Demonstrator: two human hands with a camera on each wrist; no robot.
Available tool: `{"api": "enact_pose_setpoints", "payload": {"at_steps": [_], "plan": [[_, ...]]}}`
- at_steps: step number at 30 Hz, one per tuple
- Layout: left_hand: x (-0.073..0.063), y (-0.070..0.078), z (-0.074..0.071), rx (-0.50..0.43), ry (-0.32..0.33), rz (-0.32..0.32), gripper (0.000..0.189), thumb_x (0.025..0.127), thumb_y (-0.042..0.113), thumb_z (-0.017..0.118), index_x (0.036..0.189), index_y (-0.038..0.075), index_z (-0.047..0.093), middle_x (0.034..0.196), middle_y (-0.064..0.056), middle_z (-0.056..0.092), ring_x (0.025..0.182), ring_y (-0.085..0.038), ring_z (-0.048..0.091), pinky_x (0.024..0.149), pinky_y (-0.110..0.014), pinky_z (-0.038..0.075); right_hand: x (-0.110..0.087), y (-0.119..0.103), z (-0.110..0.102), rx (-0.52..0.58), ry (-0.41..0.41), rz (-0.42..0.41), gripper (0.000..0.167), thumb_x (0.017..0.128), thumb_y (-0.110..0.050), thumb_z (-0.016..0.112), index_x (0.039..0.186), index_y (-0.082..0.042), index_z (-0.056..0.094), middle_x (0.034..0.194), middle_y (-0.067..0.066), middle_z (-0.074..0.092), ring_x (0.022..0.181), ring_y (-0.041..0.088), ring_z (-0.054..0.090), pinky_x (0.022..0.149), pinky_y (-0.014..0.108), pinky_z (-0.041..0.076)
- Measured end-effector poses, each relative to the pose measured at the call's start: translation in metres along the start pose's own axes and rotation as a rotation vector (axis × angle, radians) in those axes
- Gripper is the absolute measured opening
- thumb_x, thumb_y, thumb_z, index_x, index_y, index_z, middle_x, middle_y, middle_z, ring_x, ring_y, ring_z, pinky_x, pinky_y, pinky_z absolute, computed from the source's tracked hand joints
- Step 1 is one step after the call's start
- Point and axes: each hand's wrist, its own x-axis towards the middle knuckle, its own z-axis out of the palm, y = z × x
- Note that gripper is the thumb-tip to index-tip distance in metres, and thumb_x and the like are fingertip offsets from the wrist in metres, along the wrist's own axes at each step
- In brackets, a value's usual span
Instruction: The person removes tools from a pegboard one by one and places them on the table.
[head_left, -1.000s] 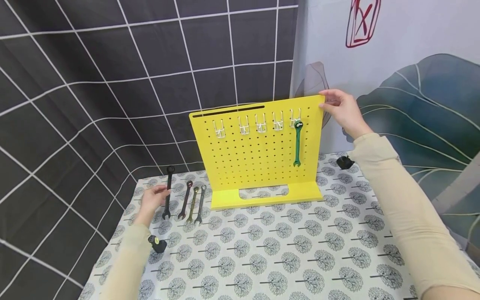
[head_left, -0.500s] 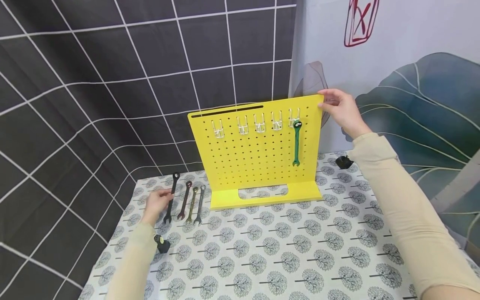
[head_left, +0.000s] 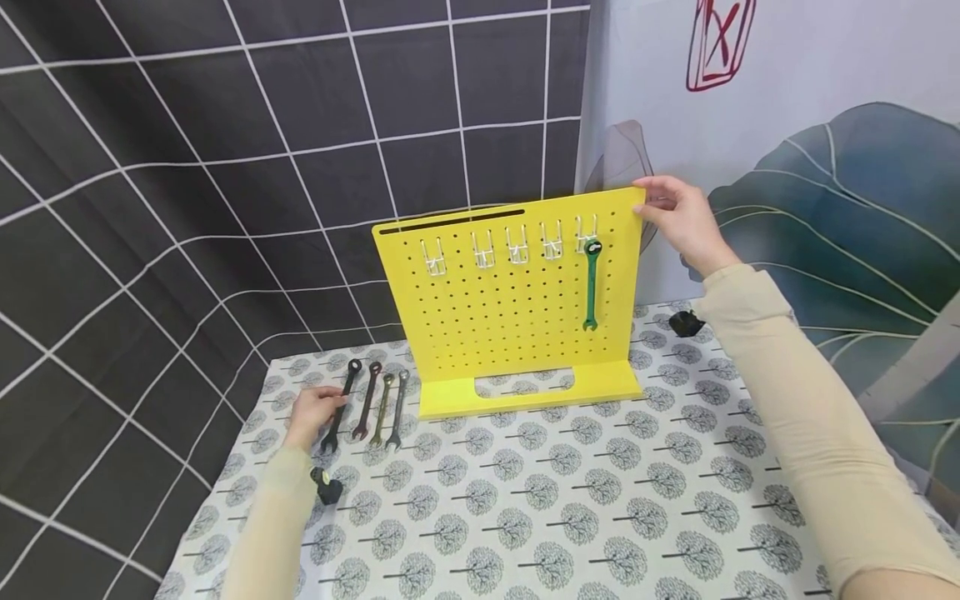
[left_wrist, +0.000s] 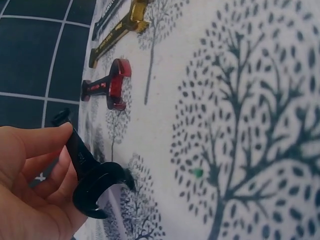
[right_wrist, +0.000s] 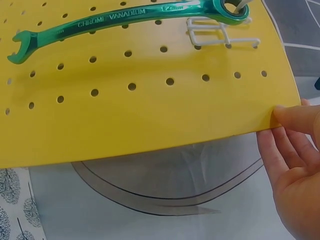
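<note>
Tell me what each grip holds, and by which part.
Left grip: black wrench, by its shaft. Right grip: yellow pegboard, pinched at its top right corner.

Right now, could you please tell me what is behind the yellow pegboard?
Beyond the yellow pegboard, a dark gridded backdrop and a pale surface show; the right hand has fingers behind its top corner. Whatever the pegboard covers cannot be seen.

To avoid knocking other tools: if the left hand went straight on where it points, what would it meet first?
Beyond the black combination wrench it holds, the left hand would likely meet the dark red combination wrench, though depth is unclear.
</note>
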Motion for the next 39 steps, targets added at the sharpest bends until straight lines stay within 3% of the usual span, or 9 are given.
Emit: {"api": "enact_pose_setpoints", "payload": {"at_steps": [2,7,12,18,24,31,39], "plan": [[-0.0004,-0.0007,0.0002,0.003,-0.009,-0.009,0.033,0.090,0.006,0.066,0.117,-0.013,0.065,0.077,-0.006,0.066,0.054,-0.008,0.048,0.050,-0.021,0.043,-0.0004,0.0000,0.0001,0.002,0.001,-0.001,0.042,0.099,-0.018,0.066,0.141,-0.018,0.059,0.128,0.006,0.061,0.105,0.013,0.055,0.087,0.023,0.046],[-0.0034,-0.0008,0.0002,0.004,-0.004,-0.029,0.033,0.090,0.005,0.067,0.116,-0.015,0.063,0.103,-0.026,0.068,0.059,-0.007,0.050,0.052,-0.019,0.045,0.0000,-0.0001,-0.0001,0.007,0.006,0.002,0.042,0.099,-0.019,0.066,0.140,-0.019,0.059,0.128,0.005,0.061,0.105,0.012,0.055,0.088,0.023,0.046],[-0.0020,-0.0008,-0.0009,0.005,0.008,-0.038,0.033,0.091,0.005,0.068,0.116,-0.016,0.064,0.112,-0.030,0.065,0.058,-0.007,0.050,0.050,-0.019,0.044,0.0004,-0.0014,-0.0008,0.007,0.011,0.006,0.041,0.099,-0.019,0.066,0.140,-0.021,0.060,0.128,0.004,0.060,0.107,0.014,0.055,0.091,0.026,0.046],[0.0018,-0.0036,-0.0003,0.047,0.023,-0.025,0.030,0.088,0.007,0.070,0.108,-0.015,0.066,0.095,-0.023,0.069,0.056,-0.009,0.049,0.048,-0.021,0.043,0.0004,-0.0009,-0.0014,0.004,0.017,0.010,0.042,0.099,-0.019,0.067,0.140,-0.021,0.060,0.127,0.003,0.060,0.106,0.013,0.055,0.089,0.024,0.046],[-0.0020,-0.0010,0.0034,0.157,0.063,-0.015,0.029,0.088,0.010,0.071,0.105,-0.013,0.069,0.098,-0.025,0.069,0.059,-0.012,0.051,0.051,-0.022,0.044,0.0007,0.0031,-0.0004,0.000,0.013,0.013,0.042,0.099,-0.019,0.067,0.140,-0.020,0.060,0.126,0.003,0.061,0.103,0.011,0.055,0.088,0.023,0.046],[-0.0043,-0.0016,0.0042,0.175,0.049,-0.036,0.028,0.086,0.012,0.072,0.102,-0.011,0.070,0.059,-0.003,0.059,0.048,-0.010,0.046,0.048,-0.023,0.041,0.0005,0.0042,0.0015,-0.013,0.008,0.021,0.042,0.099,-0.020,0.067,0.140,-0.020,0.059,0.128,0.004,0.060,0.105,0.012,0.055,0.088,0.024,0.046],[-0.0026,-0.0020,0.0029,0.170,0.034,-0.022,0.027,0.088,0.011,0.071,0.101,-0.012,0.069,0.050,0.001,0.051,0.044,-0.010,0.044,0.045,-0.025,0.039,0.0013,0.0003,0.0012,-0.015,0.015,0.024,0.043,0.099,-0.021,0.067,0.141,-0.020,0.059,0.129,0.003,0.061,0.108,0.015,0.054,0.089,0.025,0.046]]}}
